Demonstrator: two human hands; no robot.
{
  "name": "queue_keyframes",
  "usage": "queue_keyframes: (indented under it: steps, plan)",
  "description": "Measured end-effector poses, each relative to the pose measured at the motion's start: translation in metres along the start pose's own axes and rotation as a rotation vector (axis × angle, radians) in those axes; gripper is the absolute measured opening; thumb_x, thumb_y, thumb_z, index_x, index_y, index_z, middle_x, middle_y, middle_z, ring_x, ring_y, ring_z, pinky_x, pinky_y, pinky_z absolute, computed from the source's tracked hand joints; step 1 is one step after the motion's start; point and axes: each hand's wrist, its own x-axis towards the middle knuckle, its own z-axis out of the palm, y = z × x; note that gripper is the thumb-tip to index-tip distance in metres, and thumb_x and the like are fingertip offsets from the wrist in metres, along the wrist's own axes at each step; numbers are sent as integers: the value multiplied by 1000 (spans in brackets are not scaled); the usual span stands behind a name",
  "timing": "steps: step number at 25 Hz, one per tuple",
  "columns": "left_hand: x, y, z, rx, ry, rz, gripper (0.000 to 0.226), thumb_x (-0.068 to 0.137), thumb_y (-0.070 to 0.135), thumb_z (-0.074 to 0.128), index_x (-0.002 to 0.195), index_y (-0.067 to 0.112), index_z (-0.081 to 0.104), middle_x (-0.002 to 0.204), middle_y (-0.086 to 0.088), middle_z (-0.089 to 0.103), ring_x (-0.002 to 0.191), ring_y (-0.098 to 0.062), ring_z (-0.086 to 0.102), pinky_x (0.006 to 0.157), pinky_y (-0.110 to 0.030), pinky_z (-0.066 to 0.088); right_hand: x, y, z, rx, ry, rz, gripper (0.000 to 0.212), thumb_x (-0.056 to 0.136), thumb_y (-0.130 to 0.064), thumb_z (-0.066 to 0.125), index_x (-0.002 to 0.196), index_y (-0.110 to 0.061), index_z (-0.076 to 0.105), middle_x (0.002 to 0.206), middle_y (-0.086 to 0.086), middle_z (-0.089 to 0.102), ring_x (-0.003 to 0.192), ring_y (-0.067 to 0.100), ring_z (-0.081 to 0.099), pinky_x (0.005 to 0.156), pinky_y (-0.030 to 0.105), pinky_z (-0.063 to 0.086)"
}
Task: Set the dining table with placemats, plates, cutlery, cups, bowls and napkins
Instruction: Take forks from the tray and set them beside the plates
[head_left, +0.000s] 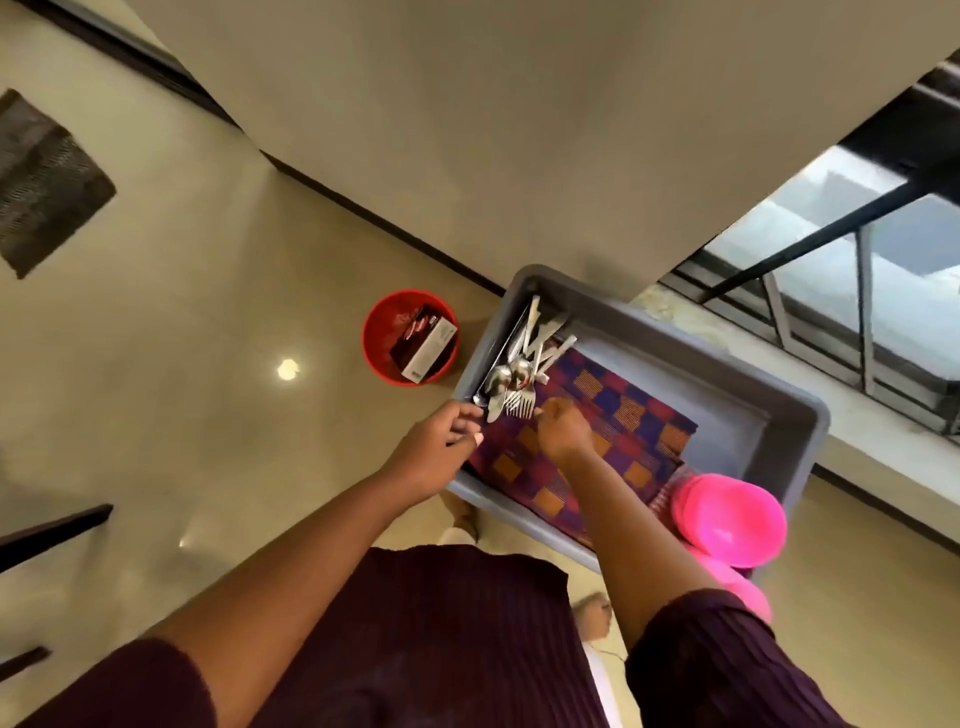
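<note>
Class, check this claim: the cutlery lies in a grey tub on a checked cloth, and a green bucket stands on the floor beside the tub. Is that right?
Not quite. The head view shows the bucket is red, not green. The rest holds: cutlery lies in the grey tub on the checked cloth.

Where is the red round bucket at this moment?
In the head view, the red round plastic bucket stands on the shiny beige floor, just left of the grey plastic tub, with a dark cardboard box inside.

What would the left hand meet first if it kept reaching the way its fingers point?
Most likely the bundle of forks and spoons lying in the grey tub; the left hand is already near them, though depth is unclear.
</note>
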Motion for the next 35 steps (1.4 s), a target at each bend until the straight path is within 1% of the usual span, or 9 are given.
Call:
queue_keyframes:
  steps: [4,10,13,15,23,27,31,33,35]
  plan:
    - [17,-7,1,-65,-21,-30,27,96,12,56,122,17,58,106,4,61,91,-1,58,76,-6,41,32,-4,28,87,8,81,42,97,-23,54,135,-9,43,112,14,63,77,20,60,60,26,45]
    - [34,-9,-10,-134,9,-65,24,97,13,55,120,19,59,103,7,63,85,3,58,71,-1,41,65,-15,56,184,136,284,38,87,-21,67,117,-6,48,102,12,61,97,30,61,79,38,55]
    - [38,-9,-14,-165,23,-80,22,97,16,55,117,23,61,97,12,62,85,0,59,77,-12,43,74,-14,60,334,92,334,9,80,-3,67,88,-3,63,92,16,71,82,29,68,67,38,58]
    - [39,-6,-14,-184,22,-94,19,97,18,56,115,25,60,97,9,62,89,-6,60,82,-19,44,74,-9,55,455,53,382,10,76,6,69,73,-2,64,85,18,72,66,25,66,50,30,50]
    - [39,9,0,-253,-27,-206,28,97,20,57,125,18,57,102,3,65,105,-22,64,92,-36,50,21,29,2,811,-17,478,13,88,13,57,97,5,59,71,20,67,44,19,63,39,22,46]
    - [34,9,20,-306,-238,-267,47,91,35,65,132,19,48,120,2,63,110,-16,60,94,-31,50,-32,21,12,976,-308,314,16,87,15,55,98,5,62,85,21,66,62,21,69,52,25,56]
    - [38,15,31,-151,-145,-233,17,100,21,48,102,21,64,108,-2,69,101,-19,64,84,-35,54,-44,6,20,979,-527,147,14,86,9,60,97,3,66,85,14,70,72,21,70,62,27,60]
    - [45,23,20,-172,-60,-212,21,102,14,41,99,14,62,103,-2,69,96,-15,63,75,-27,49,-25,7,17,924,-450,114,9,86,-3,66,95,-2,68,88,12,71,79,21,69,65,27,59]
    - [53,28,5,-342,-18,-218,19,102,5,37,100,8,55,96,-8,67,84,-16,63,67,-22,51,4,11,20,670,-153,140,16,88,-21,70,97,-9,63,88,10,69,74,19,65,63,31,57]
